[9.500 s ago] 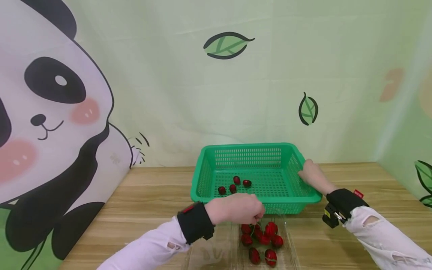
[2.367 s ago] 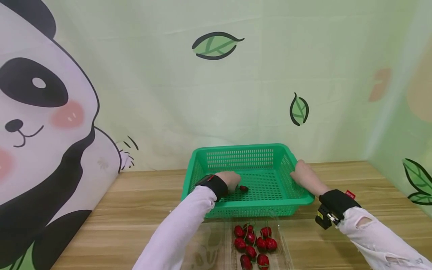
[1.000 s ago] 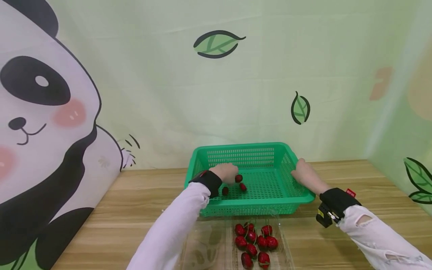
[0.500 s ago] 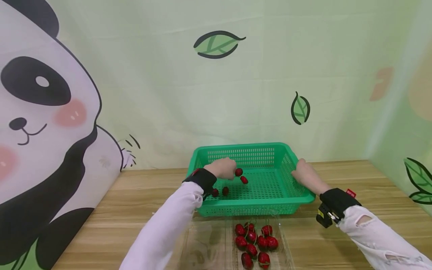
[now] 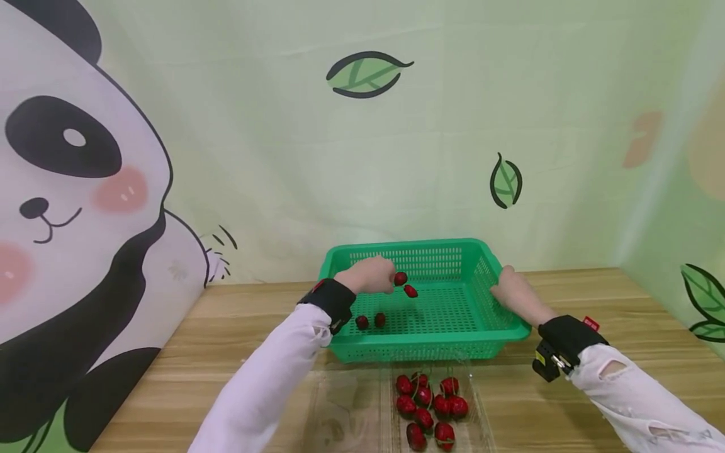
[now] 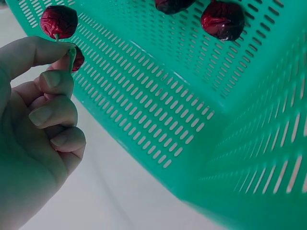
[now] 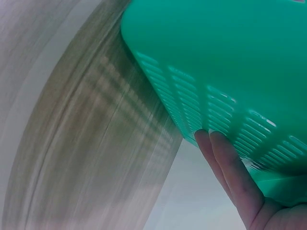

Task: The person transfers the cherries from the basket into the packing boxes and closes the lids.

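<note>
My left hand (image 5: 369, 275) is over the left part of the green basket (image 5: 430, 340). Its thumb and forefinger pinch thin green stems, and two dark red cherries hang from them: one cherry (image 6: 58, 21) beside the thumb, another cherry (image 6: 78, 60) partly behind the fingers. Two more cherries (image 5: 362, 322) lie on the basket floor at the front left. At the basket's right side, my right hand (image 5: 518, 292) holds the rim, with straight fingers (image 7: 230, 167) against the slotted outer wall; the thumb is hidden in the right wrist view.
In front of the basket, a clear plastic box (image 5: 481, 421) with several cherries (image 5: 423, 417) stands on the wooden table (image 5: 238, 333); its clear lid (image 5: 345, 409) lies folded out to the left. Behind the table hangs a printed cloth (image 5: 272, 157).
From above the box, my left hand went into the basket, took two of the cherries there by their stems, and lifted them up and leftward. My right hand stays at the rim.
</note>
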Tool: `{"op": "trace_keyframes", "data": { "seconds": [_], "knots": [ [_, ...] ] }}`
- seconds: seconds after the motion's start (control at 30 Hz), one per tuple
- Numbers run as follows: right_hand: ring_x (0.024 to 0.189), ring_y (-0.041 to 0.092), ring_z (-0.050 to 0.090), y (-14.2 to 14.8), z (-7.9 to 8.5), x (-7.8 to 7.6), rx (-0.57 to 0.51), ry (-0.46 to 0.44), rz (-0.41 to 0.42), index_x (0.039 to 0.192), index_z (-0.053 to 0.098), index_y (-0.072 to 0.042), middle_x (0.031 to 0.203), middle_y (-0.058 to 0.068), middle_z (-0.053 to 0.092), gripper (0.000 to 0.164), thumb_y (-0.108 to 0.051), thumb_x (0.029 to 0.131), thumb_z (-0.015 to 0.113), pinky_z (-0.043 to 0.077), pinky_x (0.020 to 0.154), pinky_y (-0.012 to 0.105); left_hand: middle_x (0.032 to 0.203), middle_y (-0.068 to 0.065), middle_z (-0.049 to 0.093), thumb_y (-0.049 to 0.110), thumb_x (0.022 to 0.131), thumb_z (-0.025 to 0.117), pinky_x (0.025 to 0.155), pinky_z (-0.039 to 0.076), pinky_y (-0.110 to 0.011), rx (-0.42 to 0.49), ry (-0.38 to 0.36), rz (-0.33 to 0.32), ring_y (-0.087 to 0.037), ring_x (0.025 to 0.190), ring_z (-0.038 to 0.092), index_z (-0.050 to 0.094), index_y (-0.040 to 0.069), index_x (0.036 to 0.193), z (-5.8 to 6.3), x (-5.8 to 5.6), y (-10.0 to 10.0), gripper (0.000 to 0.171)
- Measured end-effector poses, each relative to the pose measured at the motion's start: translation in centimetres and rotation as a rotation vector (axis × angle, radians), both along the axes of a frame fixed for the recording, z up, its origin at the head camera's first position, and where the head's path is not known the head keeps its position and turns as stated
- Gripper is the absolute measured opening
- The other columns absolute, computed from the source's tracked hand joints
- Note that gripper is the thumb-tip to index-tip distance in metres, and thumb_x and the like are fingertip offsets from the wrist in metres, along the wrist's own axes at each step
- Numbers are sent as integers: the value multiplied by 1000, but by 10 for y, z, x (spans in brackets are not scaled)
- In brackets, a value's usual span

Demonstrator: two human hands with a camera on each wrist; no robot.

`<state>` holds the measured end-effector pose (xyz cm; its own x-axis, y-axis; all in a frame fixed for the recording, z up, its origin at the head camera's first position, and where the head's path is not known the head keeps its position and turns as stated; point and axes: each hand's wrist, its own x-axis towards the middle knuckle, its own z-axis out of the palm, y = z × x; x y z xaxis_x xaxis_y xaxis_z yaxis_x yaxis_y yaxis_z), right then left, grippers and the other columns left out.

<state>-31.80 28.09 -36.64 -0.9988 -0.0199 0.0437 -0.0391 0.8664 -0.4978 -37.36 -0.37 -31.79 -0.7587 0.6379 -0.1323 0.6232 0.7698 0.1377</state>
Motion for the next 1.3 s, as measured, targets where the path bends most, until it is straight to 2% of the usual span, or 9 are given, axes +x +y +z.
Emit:
{"op": "trace_keyframes", "data": {
  "seconds": [0.27,0.53,0.77,1.07,1.3],
  "knots": [
    [75,29,50,-1,0,-1,-7,-15,-6,131,23,37,98,39,55,53,0,100,43,48,66,35,66,3,15,1,99,58,68,21,-32,-2,33,-16,-13,64,11,25,18,63,7,5,-3,52],
    [75,29,49,-1,-1,-1,-7,-13,-4,131,23,38,99,39,55,53,0,100,43,48,66,35,66,3,14,1,99,58,66,20,-30,16,24,-21,-12,63,11,24,18,64,13,7,-4,52],
    [75,28,48,0,-2,-1,-21,-11,-10,128,28,36,90,25,49,49,0,98,43,47,65,34,67,4,13,0,98,55,66,18,-30,53,36,-33,-13,64,10,23,18,64,24,13,-1,50],
    [77,29,49,-1,-2,-1,-21,-20,-22,127,28,35,91,26,50,48,0,99,44,49,67,36,67,4,12,4,99,57,65,17,-29,44,60,-66,-12,64,10,22,19,66,32,21,2,50],
    [74,28,50,0,-2,-2,-6,-15,-14,127,28,37,91,30,53,49,0,100,45,48,64,34,69,4,12,0,98,55,66,17,-29,68,36,-114,-12,65,10,21,19,68,38,30,4,48]
  ]
}}
